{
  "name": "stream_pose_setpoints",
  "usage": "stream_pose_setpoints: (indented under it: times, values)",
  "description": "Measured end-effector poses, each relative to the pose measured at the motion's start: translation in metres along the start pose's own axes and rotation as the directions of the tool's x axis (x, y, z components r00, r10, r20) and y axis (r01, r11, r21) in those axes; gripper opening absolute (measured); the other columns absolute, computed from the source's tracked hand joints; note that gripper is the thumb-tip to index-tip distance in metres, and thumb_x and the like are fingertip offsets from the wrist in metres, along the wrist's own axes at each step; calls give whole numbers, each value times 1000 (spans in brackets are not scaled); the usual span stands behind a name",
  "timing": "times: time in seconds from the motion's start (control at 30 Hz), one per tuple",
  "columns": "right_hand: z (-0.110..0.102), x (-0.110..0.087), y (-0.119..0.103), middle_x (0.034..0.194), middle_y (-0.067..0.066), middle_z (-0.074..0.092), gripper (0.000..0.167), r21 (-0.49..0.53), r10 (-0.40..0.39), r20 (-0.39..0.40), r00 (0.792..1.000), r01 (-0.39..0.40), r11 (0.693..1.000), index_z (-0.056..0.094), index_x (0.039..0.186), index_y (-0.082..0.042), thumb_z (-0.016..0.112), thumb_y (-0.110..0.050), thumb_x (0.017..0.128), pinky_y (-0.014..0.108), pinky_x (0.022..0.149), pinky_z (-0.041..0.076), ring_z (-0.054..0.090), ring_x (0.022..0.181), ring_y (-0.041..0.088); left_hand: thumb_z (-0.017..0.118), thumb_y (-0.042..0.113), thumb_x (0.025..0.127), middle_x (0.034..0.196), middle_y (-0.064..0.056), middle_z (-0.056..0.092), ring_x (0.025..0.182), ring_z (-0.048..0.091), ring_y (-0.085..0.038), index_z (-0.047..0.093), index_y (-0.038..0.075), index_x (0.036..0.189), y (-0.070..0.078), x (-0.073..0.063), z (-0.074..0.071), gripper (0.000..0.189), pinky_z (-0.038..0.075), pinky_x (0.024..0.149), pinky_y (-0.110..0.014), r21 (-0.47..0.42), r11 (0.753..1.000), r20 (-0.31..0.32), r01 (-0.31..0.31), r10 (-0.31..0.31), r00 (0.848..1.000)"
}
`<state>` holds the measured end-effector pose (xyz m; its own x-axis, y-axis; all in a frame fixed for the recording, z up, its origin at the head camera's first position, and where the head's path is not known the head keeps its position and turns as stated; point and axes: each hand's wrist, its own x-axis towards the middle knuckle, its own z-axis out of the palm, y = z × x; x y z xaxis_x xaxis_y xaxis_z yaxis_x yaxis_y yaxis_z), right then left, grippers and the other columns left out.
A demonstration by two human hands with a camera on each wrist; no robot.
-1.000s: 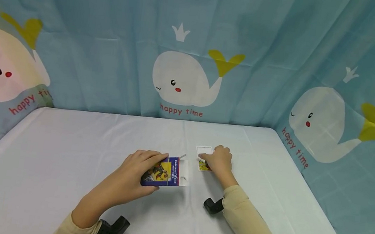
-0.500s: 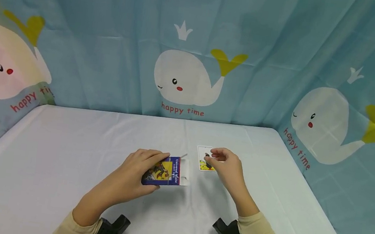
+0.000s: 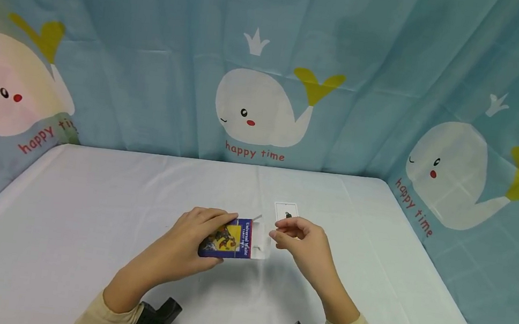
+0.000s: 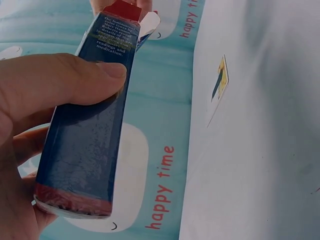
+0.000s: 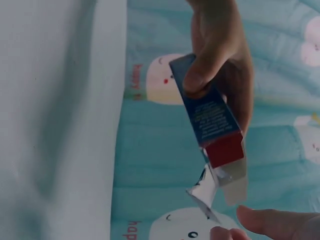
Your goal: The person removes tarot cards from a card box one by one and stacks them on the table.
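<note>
My left hand (image 3: 184, 242) grips a blue tarot card box (image 3: 229, 238) by its edges, above the table. "Universal Waite" is printed at the box's open end, where white flaps (image 3: 258, 240) point right. In the left wrist view my thumb (image 4: 95, 82) presses the narrow blue side. My right hand (image 3: 309, 246) is close to the flaps, its fingers loosely bent and nothing visible between them. In the right wrist view its fingertips lie just beyond a flap (image 5: 235, 190). A tarot card (image 3: 285, 208) lies face up on the table, partly hidden behind the right hand.
A white cloth covers the table (image 3: 102, 218). Behind it hangs a blue curtain (image 3: 160, 101) printed with whales, which also runs along the right side. Black curved mounts (image 3: 162, 315) stick out from both wrists.
My right hand has let go of the card and drawn back from it, then moved left toward the box's open flaps. The left hand and box have barely moved.
</note>
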<state>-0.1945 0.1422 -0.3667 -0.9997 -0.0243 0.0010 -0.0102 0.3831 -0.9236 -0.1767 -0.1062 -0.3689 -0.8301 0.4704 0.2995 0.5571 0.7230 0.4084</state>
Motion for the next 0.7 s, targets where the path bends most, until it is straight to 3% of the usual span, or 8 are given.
stream_pose_setpoints:
  times: [0.3,0.7]
  values:
    - [4,-4,3,85,9,73,14,79,-2,114,993,-7,997,72,98,-2,74,-10,87,36,74,61,69,71,17,84,18,77,138,-6,57,125,51,-28,51,18,146,0,1,2,76,42,103,-55,-5,1000,0,-9,9,1000]
    - [10,-4,4,86,11,75,24,95,7,138,990,-21,995,72,97,1,77,-19,85,29,70,59,68,72,14,85,18,76,138,-6,57,125,50,-27,53,17,144,4,1,6,75,41,105,-55,-26,1000,14,-11,11,1000]
